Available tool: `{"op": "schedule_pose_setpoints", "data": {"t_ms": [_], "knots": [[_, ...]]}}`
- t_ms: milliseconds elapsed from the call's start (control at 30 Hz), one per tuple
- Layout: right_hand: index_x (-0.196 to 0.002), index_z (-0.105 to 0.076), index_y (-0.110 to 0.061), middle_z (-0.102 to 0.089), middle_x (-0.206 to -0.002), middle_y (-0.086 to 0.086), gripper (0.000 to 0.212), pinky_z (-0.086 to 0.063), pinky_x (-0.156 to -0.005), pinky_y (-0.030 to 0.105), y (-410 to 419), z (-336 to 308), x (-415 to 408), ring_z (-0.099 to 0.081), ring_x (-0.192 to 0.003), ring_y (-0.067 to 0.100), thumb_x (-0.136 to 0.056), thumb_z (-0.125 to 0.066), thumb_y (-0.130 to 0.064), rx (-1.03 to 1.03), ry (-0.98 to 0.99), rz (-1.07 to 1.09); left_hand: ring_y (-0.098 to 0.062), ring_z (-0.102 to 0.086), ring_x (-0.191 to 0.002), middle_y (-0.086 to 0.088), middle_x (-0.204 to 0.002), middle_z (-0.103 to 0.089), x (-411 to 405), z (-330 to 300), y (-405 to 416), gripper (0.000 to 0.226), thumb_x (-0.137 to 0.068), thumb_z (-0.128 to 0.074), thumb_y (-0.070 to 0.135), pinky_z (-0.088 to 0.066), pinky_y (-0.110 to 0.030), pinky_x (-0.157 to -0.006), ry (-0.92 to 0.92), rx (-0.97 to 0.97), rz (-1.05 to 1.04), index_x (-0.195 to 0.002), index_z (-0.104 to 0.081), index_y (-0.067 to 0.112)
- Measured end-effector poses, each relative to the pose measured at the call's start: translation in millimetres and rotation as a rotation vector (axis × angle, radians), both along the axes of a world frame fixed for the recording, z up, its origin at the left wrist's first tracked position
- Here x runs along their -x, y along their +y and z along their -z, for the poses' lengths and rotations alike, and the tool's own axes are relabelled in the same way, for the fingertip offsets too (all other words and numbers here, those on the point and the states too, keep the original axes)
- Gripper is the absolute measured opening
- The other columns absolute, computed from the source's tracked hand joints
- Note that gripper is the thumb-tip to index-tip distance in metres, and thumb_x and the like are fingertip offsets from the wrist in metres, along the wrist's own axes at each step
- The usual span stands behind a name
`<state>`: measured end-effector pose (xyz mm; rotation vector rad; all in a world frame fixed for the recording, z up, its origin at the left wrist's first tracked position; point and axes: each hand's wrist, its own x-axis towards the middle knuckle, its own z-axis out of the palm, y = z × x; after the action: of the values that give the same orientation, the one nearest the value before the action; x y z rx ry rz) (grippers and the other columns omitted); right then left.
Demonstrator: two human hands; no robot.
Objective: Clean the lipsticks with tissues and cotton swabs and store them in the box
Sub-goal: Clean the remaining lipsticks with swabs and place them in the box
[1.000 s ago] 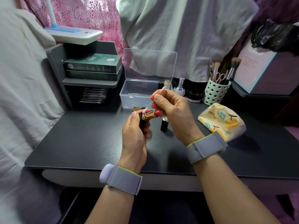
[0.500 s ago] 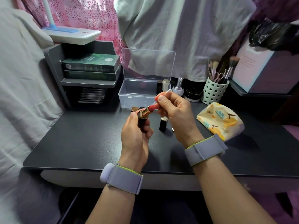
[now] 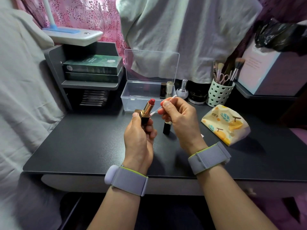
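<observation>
The dark desk [image 3: 83,146] sits against hung cloth and a pink curtain, with the clear box [image 3: 132,100] standing open at its back edge and the tissue pack [image 3: 224,123] off to your right. Your left hand [image 3: 139,140] is curled round the base of the lipstick [image 3: 147,109], holding it tilted with the red bullet wound up and exposed. Your right hand [image 3: 179,120] pinches the cotton swab [image 3: 163,105] between thumb and fingers, its lower tip at the gold collar; whether it touches is hard to tell at this angle. Work the tip round the collar lightly, turning the tube instead of the swab, and keep clear of the soft bullet so you don't gouge it. The cap [image 3: 167,127] stands on the desk just beside your right hand, so mind your wrist doesn't knock it over.
</observation>
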<state>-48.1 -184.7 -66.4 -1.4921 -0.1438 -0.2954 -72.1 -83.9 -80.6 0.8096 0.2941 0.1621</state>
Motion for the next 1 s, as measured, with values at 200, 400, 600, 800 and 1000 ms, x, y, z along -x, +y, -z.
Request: {"op": "schedule_pose_setpoints", "data": {"t_ms": [200, 400, 600, 800, 1000], "knots": [[-0.086, -0.065, -0.005, -0.069, -0.069, 0.002, 0.014, -0.050, -0.063, 0.024, 0.7, 1.2, 2.0, -0.061, -0.067, 0.017, -0.099, -0.059, -0.007, 0.016, -0.046, 0.020, -0.007, -0.039, -0.051, -0.004, -0.067, -0.052, -1.3, 1.3, -0.4, 0.038, -0.108, -0.040, 0.029, -0.032, -0.019, -0.043, -0.010, 0.005, -0.018, -0.086, -0.063, 0.008], [-0.087, -0.066, -0.006, -0.072, -0.073, 0.002, 0.014, -0.054, -0.068, 0.028, 1.9, 4.4, 3.9, -0.070, -0.072, 0.015, -0.098, -0.060, -0.012, 0.148, -0.160, 0.096, -0.008, -0.043, -0.056, -0.007, -0.074, -0.057, -2.6, 6.4, 0.5, 0.035, -0.108, -0.041, 0.028, -0.036, -0.019, -0.044, -0.033, 0.001, -0.025, -0.101, -0.062, 0.002], [-0.088, -0.067, -0.012, -0.071, -0.073, -0.004, 0.013, -0.058, -0.074, 0.048, 7.5, 1.2, 7.8, -0.071, -0.074, 0.019, -0.097, -0.060, -0.019, 0.237, -0.241, 0.132, -0.006, -0.049, -0.056, -0.008, -0.078, -0.061, -2.8, 7.2, 0.6, 0.033, -0.108, -0.042, 0.028, -0.040, -0.019, -0.047, -0.035, -0.001, -0.034, -0.114, -0.060, 0.000], [-0.090, -0.067, -0.011, -0.072, -0.074, -0.002, 0.013, -0.057, -0.075, 0.049, 8.1, -0.9, 9.3, -0.071, -0.074, 0.018, -0.098, -0.060, -0.017, 0.249, -0.249, 0.140, -0.008, -0.054, -0.059, -0.007, -0.078, -0.064, -3.9, 8.5, 1.5, 0.029, -0.107, -0.044, 0.027, -0.046, -0.019, -0.050, -0.059, -0.018, -0.052, -0.115, -0.055, 0.002], [-0.088, -0.067, -0.011, -0.072, -0.076, -0.001, 0.013, -0.058, -0.075, 0.047, 11.3, -4.2, 8.9, -0.071, -0.075, 0.018, -0.099, -0.060, -0.014, 0.242, -0.268, 0.134, -0.009, -0.059, -0.064, -0.008, -0.083, -0.065, -2.4, 9.9, 0.9, 0.019, -0.106, -0.046, 0.024, -0.050, -0.019, -0.053, -0.089, -0.032, -0.056, -0.108, -0.055, 0.007]]}}
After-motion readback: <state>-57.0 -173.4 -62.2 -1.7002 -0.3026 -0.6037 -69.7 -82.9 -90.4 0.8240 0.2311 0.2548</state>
